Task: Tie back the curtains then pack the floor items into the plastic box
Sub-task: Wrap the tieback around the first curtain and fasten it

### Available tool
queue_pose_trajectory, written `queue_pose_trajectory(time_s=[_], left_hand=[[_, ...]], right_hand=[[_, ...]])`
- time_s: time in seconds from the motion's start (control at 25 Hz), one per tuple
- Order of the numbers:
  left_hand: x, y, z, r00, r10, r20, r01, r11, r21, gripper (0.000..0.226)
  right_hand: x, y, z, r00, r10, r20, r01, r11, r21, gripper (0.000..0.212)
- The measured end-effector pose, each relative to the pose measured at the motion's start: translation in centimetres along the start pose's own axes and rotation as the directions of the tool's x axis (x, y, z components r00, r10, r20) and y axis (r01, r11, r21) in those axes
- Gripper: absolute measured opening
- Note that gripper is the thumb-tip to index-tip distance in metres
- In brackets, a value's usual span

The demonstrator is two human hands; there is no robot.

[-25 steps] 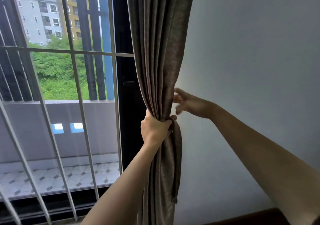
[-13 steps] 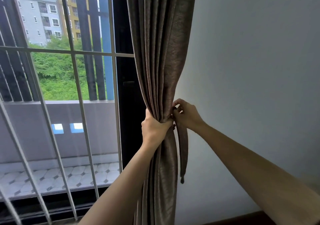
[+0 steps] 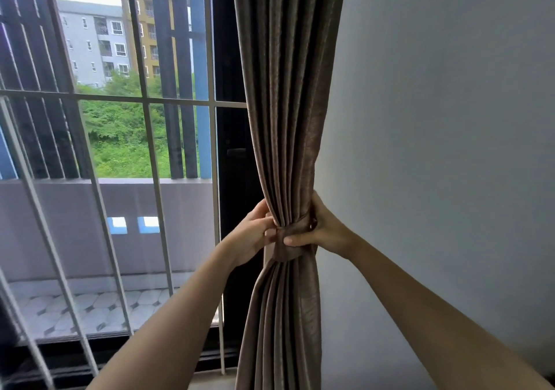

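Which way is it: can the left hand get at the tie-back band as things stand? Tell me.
Probably yes. The left hand already rests its fingers against the tie-back band on the curtain; nothing stands between them.

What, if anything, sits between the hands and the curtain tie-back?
Nothing visible. The left hand and right hand are both already on the tie-back, which is wrapped around the gathered curtain.
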State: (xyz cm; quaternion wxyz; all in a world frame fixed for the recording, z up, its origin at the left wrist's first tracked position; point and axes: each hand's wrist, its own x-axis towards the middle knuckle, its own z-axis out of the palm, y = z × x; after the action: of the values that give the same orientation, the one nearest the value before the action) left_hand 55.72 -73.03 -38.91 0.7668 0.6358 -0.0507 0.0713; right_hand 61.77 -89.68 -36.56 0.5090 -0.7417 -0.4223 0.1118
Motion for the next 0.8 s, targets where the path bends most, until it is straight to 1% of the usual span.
queue_pose_trajectory(time_s=[0.12, 0.2, 0.28, 0.32, 0.4, 0.48, 0.52, 0.6, 0.64, 0.72, 0.8], left_hand=[[0.7, 0.9, -0.2, 0.999, -0.030, 0.036, 0.026, 0.994, 0.108, 0.038], [1.0, 1.2, -0.2, 0.998, -0.041, 0.049, 0.032, 0.985, 0.170, 0.033], [1.1, 1.6, -0.3, 0.998, -0.020, 0.062, 0.004, 0.972, 0.236, 0.030], [1.0, 2.0, -0.4, 0.997, 0.007, 0.075, -0.029, 0.955, 0.297, 0.028], [1.1, 3.0, -0.4, 0.991, 0.053, 0.123, -0.104, 0.884, 0.456, 0.025], [1.2, 3.9, -0.3, 0.984, 0.054, 0.171, -0.144, 0.810, 0.569, 0.023], [1.4, 4.1, -0.5, 0.984, 0.036, 0.172, -0.135, 0.780, 0.610, 0.023], [1.5, 4.1, -1.0, 0.993, -0.005, 0.115, -0.074, 0.738, 0.670, 0.031], [1.6, 4.0, -1.1, 0.996, -0.021, 0.087, -0.044, 0.736, 0.676, 0.034], [1.4, 4.0, -0.8, 0.999, -0.012, 0.035, -0.016, 0.721, 0.692, 0.029], [1.1, 4.2, -0.5, 0.999, 0.033, -0.023, -0.005, 0.666, 0.746, 0.022]], right_hand=[[0.4, -0.4, -0.1, 0.998, 0.003, 0.055, 0.000, 0.998, -0.067, 0.098], [0.3, -0.3, 0.1, 0.999, -0.027, 0.029, 0.029, 0.996, -0.081, 0.104], [0.1, -0.1, 0.3, 0.998, -0.054, -0.015, 0.053, 0.996, -0.076, 0.106], [0.1, 0.1, 0.4, 0.997, -0.061, -0.039, 0.058, 0.996, -0.073, 0.105], [0.2, 0.4, 0.6, 0.996, -0.055, -0.068, 0.051, 0.997, -0.058, 0.103], [0.2, 0.3, 0.7, 0.997, -0.020, -0.080, 0.018, 0.999, -0.028, 0.103], [0.1, 0.4, 0.8, 0.997, -0.002, -0.080, 0.001, 1.000, -0.019, 0.103], [-0.1, 0.5, 0.7, 0.997, 0.020, -0.080, -0.020, 1.000, -0.003, 0.100], [-0.3, 0.4, 0.6, 0.997, 0.019, -0.078, -0.018, 1.000, 0.014, 0.096], [-0.4, 0.3, 0.4, 0.998, 0.018, -0.061, -0.016, 0.999, 0.040, 0.088], [-0.4, 0.2, 0.3, 0.999, 0.023, -0.048, -0.020, 0.998, 0.057, 0.086]])
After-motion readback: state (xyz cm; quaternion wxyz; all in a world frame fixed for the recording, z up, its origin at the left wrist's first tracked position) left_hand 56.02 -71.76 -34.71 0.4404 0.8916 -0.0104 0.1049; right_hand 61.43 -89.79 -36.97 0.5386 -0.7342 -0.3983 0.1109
